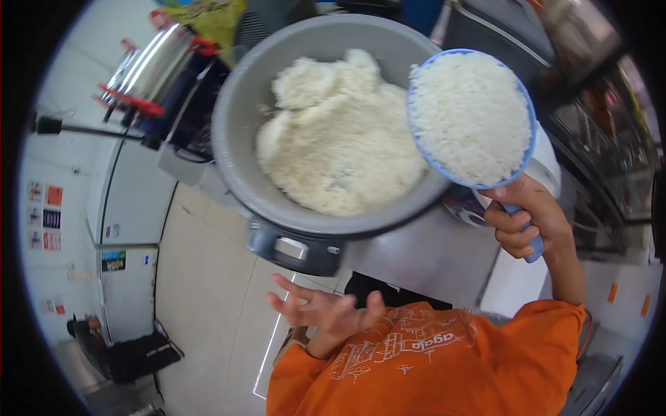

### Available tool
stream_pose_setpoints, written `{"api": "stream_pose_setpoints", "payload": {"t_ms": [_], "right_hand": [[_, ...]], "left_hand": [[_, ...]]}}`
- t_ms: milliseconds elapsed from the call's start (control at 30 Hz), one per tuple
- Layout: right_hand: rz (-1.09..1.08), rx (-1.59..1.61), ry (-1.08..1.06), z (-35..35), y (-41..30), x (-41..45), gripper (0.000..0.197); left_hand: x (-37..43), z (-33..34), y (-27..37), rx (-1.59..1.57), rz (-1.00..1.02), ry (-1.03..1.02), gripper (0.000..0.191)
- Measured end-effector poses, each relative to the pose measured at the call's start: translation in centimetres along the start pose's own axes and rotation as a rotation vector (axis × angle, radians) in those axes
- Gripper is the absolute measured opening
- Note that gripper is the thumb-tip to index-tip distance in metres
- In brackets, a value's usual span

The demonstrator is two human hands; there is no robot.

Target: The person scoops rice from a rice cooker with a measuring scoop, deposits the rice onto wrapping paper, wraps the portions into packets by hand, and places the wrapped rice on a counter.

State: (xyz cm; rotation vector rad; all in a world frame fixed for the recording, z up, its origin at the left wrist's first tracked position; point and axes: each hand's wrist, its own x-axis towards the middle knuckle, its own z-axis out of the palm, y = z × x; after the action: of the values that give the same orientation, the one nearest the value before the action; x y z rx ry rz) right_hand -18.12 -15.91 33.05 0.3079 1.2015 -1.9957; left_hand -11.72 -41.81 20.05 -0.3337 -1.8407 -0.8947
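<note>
My right hand (525, 221) grips the blue handle of a round, blue-rimmed scoop (532, 138), with the thumb up near its rim. White cooked rice (468, 119) heaps the scoop, which is held over the right edge of a large rice cooker (237, 138). More cooked rice (354, 140) lies inside the cooker's grey pot, clumped high at the far side and flatter toward me. In front of the cooker's control panel (294, 249), my left hand (330, 312) is raised with fingers apart and nothing in it, slightly blurred by motion.
The cooker stands on a metal table (416, 260). At the upper left is a shiny metal pot with red handles (156, 62). White refrigerators (138, 197) line the left wall, with a dark chair (140, 359) below. A glass-fronted cabinet (588, 135) stands at right.
</note>
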Motion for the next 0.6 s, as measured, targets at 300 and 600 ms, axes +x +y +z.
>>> {"api": "stream_pose_setpoints", "payload": {"t_ms": [300,600], "right_hand": [[-0.233,0.241,0.634,-14.5,14.1,-16.0,0.012],[-0.071,-1.174,1.455,-25.4,30.9,-20.7,0.015]], "left_hand": [[-12.0,10.2,17.3,-0.742,0.050,-0.983,0.031],[-29.8,15.5,27.0,-0.609,0.566,-1.452,0.036]]}}
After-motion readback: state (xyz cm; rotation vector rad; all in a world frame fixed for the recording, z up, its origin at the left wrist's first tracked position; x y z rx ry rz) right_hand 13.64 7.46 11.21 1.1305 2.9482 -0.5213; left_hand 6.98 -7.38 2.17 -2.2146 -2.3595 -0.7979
